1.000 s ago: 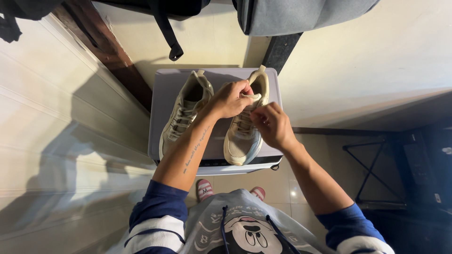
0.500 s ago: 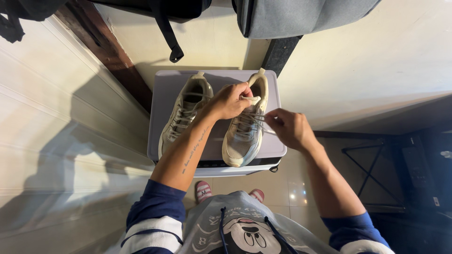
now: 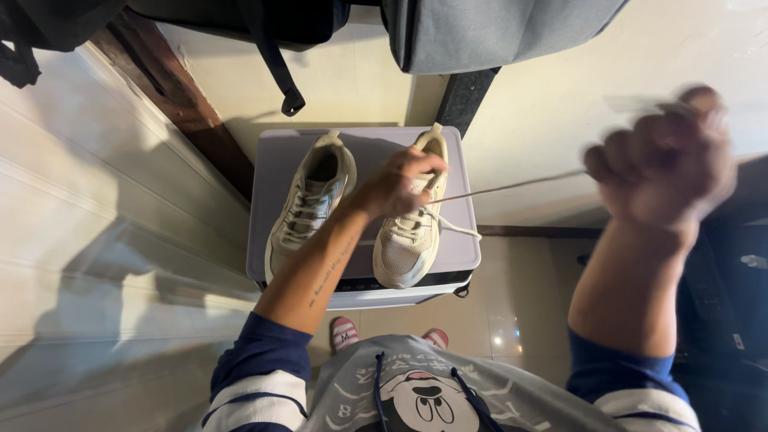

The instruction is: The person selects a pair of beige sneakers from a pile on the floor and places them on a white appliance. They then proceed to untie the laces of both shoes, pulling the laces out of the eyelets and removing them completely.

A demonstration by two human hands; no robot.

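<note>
Entry, head view. I find two candidates only, both at the far right edge in the dark corner below the blurred right hand. First: small pale oblong label, whitish grey, set on a black upright object. Second: smaller pale tag, whitish, lower on the same dark object, just left of the first and well beneath it. Both are tiny and dim; I take them for stick-on labels, but they may be mere reflections. I see no packages, signs or screens.
</note>
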